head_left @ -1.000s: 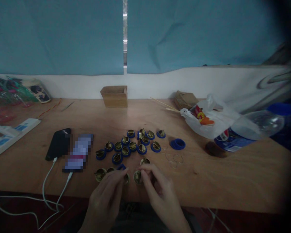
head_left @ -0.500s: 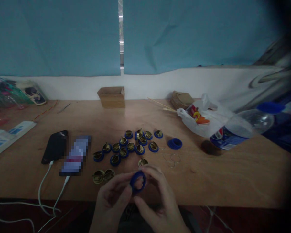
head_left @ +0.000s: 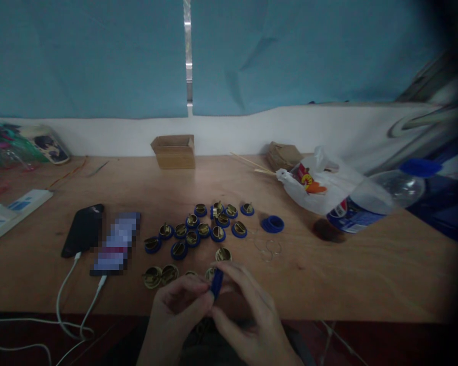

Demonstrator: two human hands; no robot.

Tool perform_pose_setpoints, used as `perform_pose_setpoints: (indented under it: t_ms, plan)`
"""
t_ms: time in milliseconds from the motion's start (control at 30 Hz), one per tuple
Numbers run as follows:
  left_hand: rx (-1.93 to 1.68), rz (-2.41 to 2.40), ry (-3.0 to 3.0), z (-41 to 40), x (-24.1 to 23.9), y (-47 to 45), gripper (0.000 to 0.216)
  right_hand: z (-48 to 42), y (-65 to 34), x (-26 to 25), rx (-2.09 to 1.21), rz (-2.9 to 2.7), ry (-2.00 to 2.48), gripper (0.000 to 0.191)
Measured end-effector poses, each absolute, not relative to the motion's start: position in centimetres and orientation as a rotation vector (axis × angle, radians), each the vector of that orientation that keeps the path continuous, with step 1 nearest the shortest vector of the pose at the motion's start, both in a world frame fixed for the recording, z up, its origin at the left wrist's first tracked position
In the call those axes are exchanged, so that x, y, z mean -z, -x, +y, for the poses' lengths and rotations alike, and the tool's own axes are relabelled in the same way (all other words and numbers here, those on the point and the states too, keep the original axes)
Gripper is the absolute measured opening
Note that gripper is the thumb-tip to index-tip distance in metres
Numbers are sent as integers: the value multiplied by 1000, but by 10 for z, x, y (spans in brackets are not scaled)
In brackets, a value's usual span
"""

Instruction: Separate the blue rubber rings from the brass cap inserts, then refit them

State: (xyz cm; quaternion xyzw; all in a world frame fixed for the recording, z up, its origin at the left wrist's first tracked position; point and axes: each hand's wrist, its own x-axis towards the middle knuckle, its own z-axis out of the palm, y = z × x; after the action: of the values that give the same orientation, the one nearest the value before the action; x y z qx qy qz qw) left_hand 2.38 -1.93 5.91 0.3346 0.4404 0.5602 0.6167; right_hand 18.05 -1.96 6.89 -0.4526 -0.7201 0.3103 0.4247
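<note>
Near the table's front edge, both my hands hold one blue ring, seen nearly edge-on. The thumb and fingers of my left hand pinch its left side. My right hand has its fingertips on the ring's upper right side. Whether anything sits inside the ring is hidden. Just beyond my hands lie bare brass-coloured round pieces with a bar across, such as this brass piece. Further back are several similar brass pieces set in blue rings. A small stack of blue rings lies to their right.
Thin wire loops lie right of the pieces. Two phones, a black one and a lit one, have white cables. A cardboard box stands behind; a plastic bag and a tilted bottle are right; a power strip is left.
The blue ring has turned in my fingers from showing its open face to nearly edge-on. My view has shifted slightly, and more brass pieces show behind my hands.
</note>
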Motion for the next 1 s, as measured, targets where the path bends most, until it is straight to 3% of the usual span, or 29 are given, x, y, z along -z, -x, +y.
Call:
perform_pose_setpoints:
  t_ms: [200, 333, 467, 633, 1000]
  plan:
    - [-1270, 1048, -835, -21, -63, -27, 12, -12, -188, -67, -637, -1793, 1187, 50]
    - [-1331, 1186, -897, -20, -68, -25, 13, 19, -227, -61, -336, -1672, 1403, 38]
    - [-1360, 1262, -927, -17, -69, -19, 17, 54, -282, -54, -113, -1562, 1648, 39]
    - [-1323, 1359, -976, -16, -66, -2, 16, 81, -326, -54, -143, -1755, 1728, 45]
    - [-1277, 1469, -1031, -18, -56, 18, 20, 102, -331, -57, -268, -1952, 1705, 38]
